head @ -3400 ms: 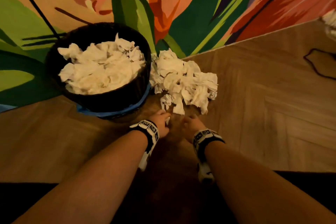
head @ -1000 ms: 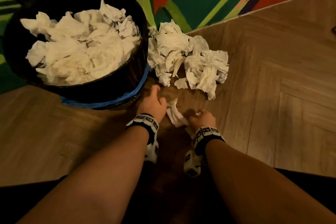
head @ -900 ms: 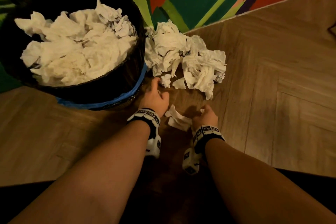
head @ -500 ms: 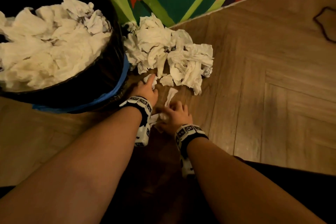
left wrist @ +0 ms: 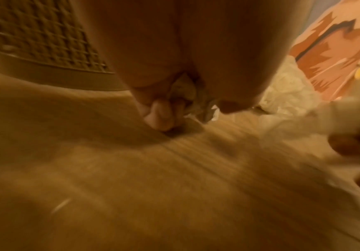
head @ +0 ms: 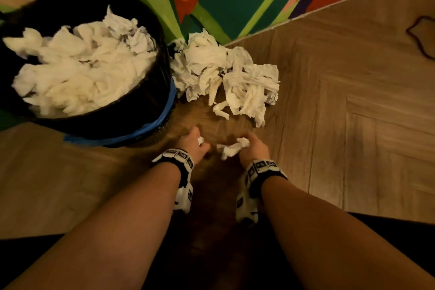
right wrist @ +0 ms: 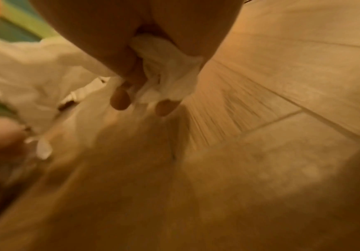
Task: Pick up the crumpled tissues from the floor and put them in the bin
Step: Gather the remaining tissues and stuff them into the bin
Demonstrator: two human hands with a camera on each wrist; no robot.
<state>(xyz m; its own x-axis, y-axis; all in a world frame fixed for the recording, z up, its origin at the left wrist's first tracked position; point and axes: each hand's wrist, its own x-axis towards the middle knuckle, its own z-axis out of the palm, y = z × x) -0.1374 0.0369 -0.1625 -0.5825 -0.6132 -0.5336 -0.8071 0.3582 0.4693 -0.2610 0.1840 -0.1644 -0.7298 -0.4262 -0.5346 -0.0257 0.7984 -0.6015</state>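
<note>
Left hand (head: 191,142) clenches a small tissue scrap (head: 200,141); right hand (head: 255,148) grips a larger wad (head: 231,147), apparently just above the floor (head: 341,101). More tissues (head: 226,75) lie beside the nearly full bin (head: 141,106). Recommend lifting both loads over the rim and pressing down.

I see bare wooden floor (head: 329,106) right of the tissue pile (head: 226,73); the heaped bin (head: 131,110) blocks the left.

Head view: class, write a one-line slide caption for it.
Left hand and right hand each grip crumpled tissue beside the full bin.
</note>
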